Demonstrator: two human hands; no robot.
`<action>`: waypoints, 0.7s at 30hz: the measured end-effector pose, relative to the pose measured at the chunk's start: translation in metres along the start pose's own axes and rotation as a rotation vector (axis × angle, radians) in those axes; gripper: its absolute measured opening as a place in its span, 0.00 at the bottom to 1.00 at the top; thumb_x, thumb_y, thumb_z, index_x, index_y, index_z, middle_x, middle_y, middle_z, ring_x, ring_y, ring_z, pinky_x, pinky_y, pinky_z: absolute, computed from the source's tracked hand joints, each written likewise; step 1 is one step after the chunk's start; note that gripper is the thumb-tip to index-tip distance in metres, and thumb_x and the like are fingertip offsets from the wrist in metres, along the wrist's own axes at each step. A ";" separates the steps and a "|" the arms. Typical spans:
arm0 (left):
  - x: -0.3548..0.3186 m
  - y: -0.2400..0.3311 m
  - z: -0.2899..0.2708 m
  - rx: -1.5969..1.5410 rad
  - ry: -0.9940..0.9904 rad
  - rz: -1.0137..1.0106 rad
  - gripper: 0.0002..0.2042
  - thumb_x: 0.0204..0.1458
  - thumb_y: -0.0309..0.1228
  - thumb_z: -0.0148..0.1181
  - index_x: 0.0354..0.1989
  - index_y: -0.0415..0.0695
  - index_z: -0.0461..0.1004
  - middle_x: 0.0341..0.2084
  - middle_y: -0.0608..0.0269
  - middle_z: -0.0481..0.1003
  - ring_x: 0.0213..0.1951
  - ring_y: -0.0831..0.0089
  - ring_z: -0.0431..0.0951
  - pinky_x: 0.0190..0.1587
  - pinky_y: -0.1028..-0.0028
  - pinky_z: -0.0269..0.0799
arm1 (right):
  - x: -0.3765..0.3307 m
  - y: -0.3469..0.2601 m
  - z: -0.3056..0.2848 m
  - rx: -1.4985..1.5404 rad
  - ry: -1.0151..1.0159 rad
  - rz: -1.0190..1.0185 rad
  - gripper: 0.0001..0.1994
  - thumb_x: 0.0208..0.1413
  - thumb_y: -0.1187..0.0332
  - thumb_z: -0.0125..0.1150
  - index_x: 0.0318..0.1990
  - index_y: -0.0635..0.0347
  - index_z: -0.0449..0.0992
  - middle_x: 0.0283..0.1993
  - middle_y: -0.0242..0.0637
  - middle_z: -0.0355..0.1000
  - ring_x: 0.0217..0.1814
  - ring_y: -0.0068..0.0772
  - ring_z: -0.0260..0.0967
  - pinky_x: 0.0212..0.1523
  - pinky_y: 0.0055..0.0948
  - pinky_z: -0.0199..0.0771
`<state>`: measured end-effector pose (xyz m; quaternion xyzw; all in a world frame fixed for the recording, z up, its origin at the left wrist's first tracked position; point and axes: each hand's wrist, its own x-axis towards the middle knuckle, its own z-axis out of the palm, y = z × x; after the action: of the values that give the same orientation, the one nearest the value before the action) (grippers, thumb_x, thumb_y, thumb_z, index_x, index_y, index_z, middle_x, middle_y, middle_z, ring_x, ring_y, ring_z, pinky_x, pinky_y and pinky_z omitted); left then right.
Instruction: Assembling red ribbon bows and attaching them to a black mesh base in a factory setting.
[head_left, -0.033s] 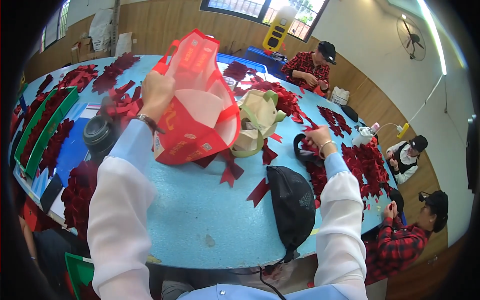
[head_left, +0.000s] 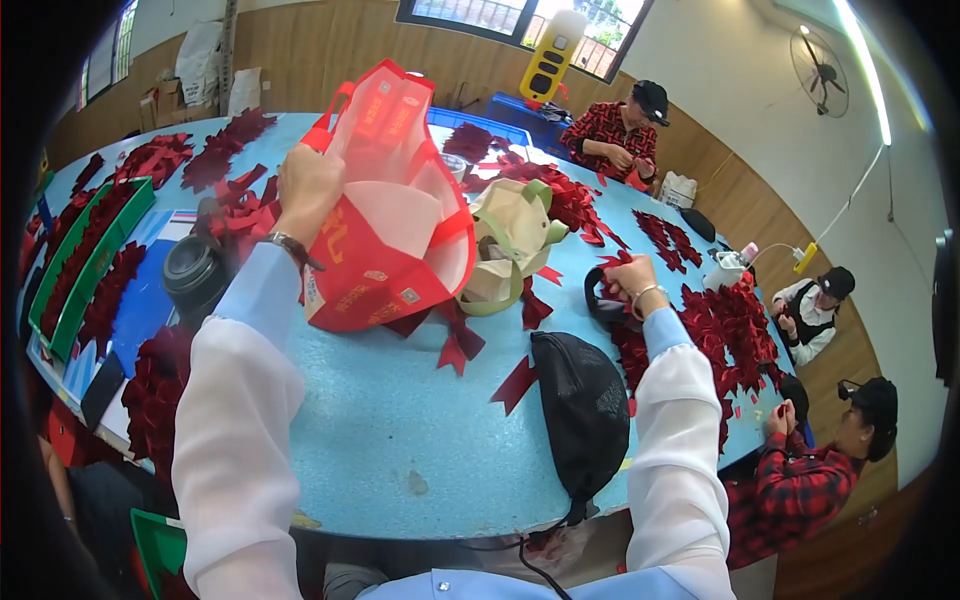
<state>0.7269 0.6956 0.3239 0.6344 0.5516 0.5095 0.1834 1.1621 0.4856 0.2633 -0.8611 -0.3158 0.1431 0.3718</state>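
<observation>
My left hand (head_left: pixel 310 188) is closed on the top edge and handle of a red paper-like tote bag (head_left: pixel 385 245), which leans tilted on the table with its pale inside showing. To the right of it stands a cream cloth bag (head_left: pixel 497 245) with green handles. My right hand (head_left: pixel 632 278) is closed round a dark looped band (head_left: pixel 598 303), whose kind I cannot make out. Dark red ribbon pieces lie about that hand. A black waist bag (head_left: pixel 582 410) rests at the table's near edge, and a red ribbon (head_left: pixel 515 386) lies beside it.
The pale blue table (head_left: pixel 400 450) carries several heaps of dark red ribbon (head_left: pixel 730 330). On the left are a green tray (head_left: pixel 95 270) and a dark round container (head_left: pixel 195 270). Co-workers in black caps (head_left: pixel 815 490) sit along the far and right sides.
</observation>
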 end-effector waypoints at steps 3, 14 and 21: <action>0.002 0.000 0.011 0.031 0.011 0.038 0.15 0.43 0.34 0.52 0.31 0.32 0.75 0.30 0.37 0.75 0.38 0.43 0.75 0.41 0.57 0.70 | 0.030 0.043 0.012 -0.214 0.175 -0.214 0.09 0.40 0.69 0.68 0.27 0.62 0.76 0.19 0.35 0.71 0.23 0.30 0.73 0.22 0.28 0.73; -0.010 0.022 0.008 0.104 -0.044 0.067 0.18 0.44 0.40 0.55 0.33 0.34 0.75 0.28 0.41 0.76 0.35 0.48 0.76 0.38 0.59 0.69 | 0.030 0.074 -0.038 -1.001 0.604 -0.384 0.07 0.49 0.68 0.53 0.31 0.59 0.75 0.32 0.44 0.74 0.39 0.46 0.73 0.39 0.43 0.74; -0.008 0.016 -0.004 0.148 0.002 0.035 0.19 0.45 0.40 0.55 0.33 0.32 0.74 0.30 0.37 0.75 0.36 0.45 0.76 0.39 0.57 0.69 | -0.031 -0.109 -0.140 -0.558 1.012 -0.725 0.13 0.45 0.62 0.57 0.30 0.65 0.75 0.32 0.54 0.73 0.38 0.56 0.72 0.39 0.48 0.71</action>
<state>0.7325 0.6819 0.3348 0.6551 0.5769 0.4711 0.1266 1.1579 0.4453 0.4387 -0.7253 -0.3968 -0.4976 0.2622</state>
